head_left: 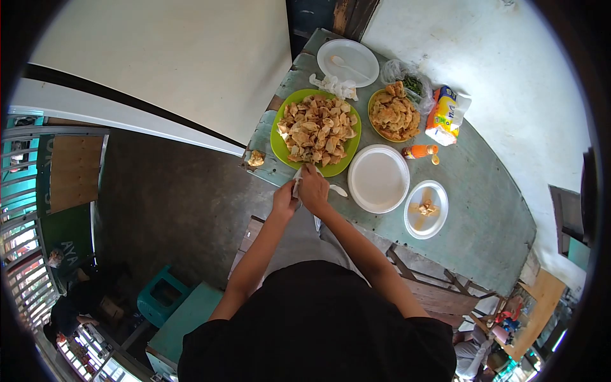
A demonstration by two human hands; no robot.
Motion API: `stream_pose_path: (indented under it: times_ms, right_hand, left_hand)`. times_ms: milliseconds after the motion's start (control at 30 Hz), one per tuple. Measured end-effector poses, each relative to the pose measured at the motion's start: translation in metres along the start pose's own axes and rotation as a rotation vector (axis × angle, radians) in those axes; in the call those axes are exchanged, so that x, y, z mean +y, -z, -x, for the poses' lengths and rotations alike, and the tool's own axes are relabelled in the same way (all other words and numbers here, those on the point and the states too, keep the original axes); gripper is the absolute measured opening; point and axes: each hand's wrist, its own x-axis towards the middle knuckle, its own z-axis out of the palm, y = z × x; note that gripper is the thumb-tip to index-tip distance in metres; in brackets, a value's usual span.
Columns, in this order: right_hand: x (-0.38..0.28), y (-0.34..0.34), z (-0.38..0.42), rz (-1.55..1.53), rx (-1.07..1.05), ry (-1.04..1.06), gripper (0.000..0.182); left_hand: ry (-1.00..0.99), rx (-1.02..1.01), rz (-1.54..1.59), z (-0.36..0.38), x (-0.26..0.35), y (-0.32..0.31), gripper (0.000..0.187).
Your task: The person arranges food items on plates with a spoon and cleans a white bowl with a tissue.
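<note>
- Two hands meet at the near edge of the surface [490,210], just in front of the person's chest, and both close on one small white wrapper [296,184].
- Left hand [284,200] is curled round the lower part of the wrapper, fingers shut on it.
- Right hand [314,188] pinches the upper part, knuckles up, fingertips touching the near rim of the green plate [278,143].
- Held between them, the wrapper has its long axis running from the person's body toward the green plate; whether it is paper or plastic is too small to tell.
- Straight ahead of the hands sits the green plate, heaped with fried snacks [316,129]. The right hand is the nearer of the two to the heap, since it already sits at the rim.
- One loose piece [256,158] lies at the left corner of the surface, beside the green plate.
- Right of the hands, an empty white plate [378,178] sits at the near edge with a white spoon [338,190] between it and the right hand.
- Further right, a small white bowl [426,209] holds a few bits.
- Toward the far edge are a yellow plate [394,115] of more fried pieces, an orange bottle [420,151] lying on its side, a yellow packet [445,114], a bag of greens [407,77] and another white plate [348,62] with a spoon.
</note>
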Motion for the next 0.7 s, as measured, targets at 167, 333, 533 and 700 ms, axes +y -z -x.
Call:
stream_pose_path:
  times_ms: [167,333,533,700]
  right_hand:
    - [-0.012,0.002,-0.001,-0.112,-0.056,0.015,0.039]
    - [-0.023,0.000,0.002,-0.217,-0.122,0.197,0.035]
    - [-0.028,-0.007,0.024,-0.468,-0.255,0.551,0.031]
    - [-0.034,0.009,0.037,-0.404,-0.017,0.021,0.029]
  left_hand:
    - [-0.099,0.042,0.002,0.011,0.008,0.004,0.022]
    - [-0.180,0.159,0.031,0.017,0.011,0.030,0.023]
    - [-0.600,0.632,-0.218,0.042,-0.003,0.105,0.027]
    - [-0.364,0.488,0.121,0.051,0.009,0.104,0.029]
